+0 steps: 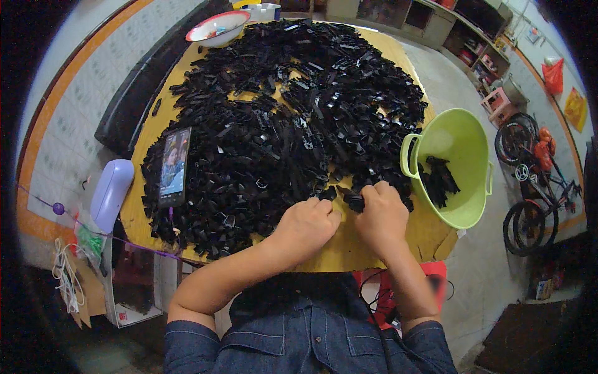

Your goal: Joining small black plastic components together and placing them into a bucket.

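A wide heap of small black plastic pieces (237, 168) covers most of the yellow tabletop (330, 252). At the heap's near edge, my left hand (309, 225) has its fingers closed around a small black piece, mostly hidden by the fingertips. Just to its right, my right hand (383, 212) pinches another black piece (352, 199) that sticks out to the left of the fingers. The two hands are a short gap apart, low over the table. A light green basket (471, 146) with side handles stands by the table's right edge, holding several black pieces (440, 181).
A phone (174, 167) with its screen lit leans on the heap at left. At the far left corner sits a red-rimmed white bowl (218, 28). A lavender object (112, 194) is beside the left edge. A bicycle (536, 181) stands along the right wall.
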The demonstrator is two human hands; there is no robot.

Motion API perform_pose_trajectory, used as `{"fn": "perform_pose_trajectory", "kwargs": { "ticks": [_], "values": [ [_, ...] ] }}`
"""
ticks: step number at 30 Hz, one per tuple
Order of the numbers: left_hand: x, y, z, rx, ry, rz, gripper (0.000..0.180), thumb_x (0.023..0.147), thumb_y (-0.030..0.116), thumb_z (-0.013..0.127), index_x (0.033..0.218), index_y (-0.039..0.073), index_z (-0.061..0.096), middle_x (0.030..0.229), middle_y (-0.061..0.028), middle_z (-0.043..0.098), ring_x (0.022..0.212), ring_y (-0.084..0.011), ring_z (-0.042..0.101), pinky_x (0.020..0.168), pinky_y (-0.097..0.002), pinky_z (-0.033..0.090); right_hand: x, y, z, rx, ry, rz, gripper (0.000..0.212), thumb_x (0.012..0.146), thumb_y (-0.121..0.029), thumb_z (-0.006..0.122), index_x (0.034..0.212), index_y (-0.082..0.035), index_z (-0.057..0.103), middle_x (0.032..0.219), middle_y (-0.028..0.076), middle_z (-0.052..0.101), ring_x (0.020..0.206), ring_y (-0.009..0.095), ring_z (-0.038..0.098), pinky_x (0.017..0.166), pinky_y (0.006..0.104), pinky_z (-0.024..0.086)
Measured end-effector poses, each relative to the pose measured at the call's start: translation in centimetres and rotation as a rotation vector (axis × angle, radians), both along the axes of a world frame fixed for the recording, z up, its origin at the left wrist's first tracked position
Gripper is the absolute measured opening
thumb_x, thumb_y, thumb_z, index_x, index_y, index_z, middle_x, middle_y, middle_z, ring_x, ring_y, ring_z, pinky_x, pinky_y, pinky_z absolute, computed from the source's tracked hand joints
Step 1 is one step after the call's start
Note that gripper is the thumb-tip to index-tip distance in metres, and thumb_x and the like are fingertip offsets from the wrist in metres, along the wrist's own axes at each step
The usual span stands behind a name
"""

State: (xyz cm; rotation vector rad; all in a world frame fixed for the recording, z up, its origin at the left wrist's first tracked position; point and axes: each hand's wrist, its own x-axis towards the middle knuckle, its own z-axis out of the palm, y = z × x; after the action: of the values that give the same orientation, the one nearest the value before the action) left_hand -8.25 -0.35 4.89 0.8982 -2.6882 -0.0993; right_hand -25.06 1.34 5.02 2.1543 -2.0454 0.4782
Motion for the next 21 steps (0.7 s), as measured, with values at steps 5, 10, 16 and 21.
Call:
{"fn": "perform_pose_trajectory", "kwargs": {
  "ticks": [5,10,16,21],
  "values": [
    [0.8,-0.1,0.1,0.072,0.12,0.032,0.017,0.072,0.013,0.057,0.088,0.009,0.061,0.079,-0.0061,0.057,0.074,-0.0241,0.057,0.064,-0.0326,0.05,-0.5,1.1,1.1,-0.034,-0.266,0.017,0.024,0.062,-0.006,0.068,0.084,-0.008,0.059,0.087,0.008,0.061,0.08,0.028,0.058,0.068,0.0352,0.048],
    [2.1,0.1,-0.3,0.087,0.4,0.056,0.015,0.067,0.013,0.065,0.082,0.012,0.062,0.075,-0.0047,0.058,0.071,-0.0232,0.055,0.06,-0.0334,0.047,-2.1,2.9,0.6,-0.114,-0.57,0.12,0.028,0.063,0.002,0.07,0.086,-0.004,0.057,0.085,0.01,0.059,0.077,0.025,0.058,0.07,0.0294,0.046],
    [1.5,0.8,0.1,-0.1,0.177,0.148,0.012,0.064,0.014,0.068,0.073,0.014,0.061,0.083,0.0006,0.056,0.074,-0.0207,0.051,0.059,-0.0347,0.04,-1.5,4.0,0.6,-0.075,-0.78,0.096,0.025,0.064,0.0,0.07,0.084,-0.005,0.056,0.082,0.011,0.06,0.079,0.028,0.061,0.068,0.0338,0.048],
    [1.2,0.4,0.0,-0.1,0.278,0.036,0.011,0.066,0.012,0.069,0.074,0.013,0.061,0.092,-0.0019,0.059,0.079,-0.0215,0.055,0.065,-0.035,0.046,-1.5,4.6,0.6,-0.102,-0.773,0.215,0.028,0.061,0.001,0.071,0.084,-0.006,0.056,0.089,0.011,0.063,0.08,0.028,0.061,0.068,0.0342,0.048]
  ]
}}
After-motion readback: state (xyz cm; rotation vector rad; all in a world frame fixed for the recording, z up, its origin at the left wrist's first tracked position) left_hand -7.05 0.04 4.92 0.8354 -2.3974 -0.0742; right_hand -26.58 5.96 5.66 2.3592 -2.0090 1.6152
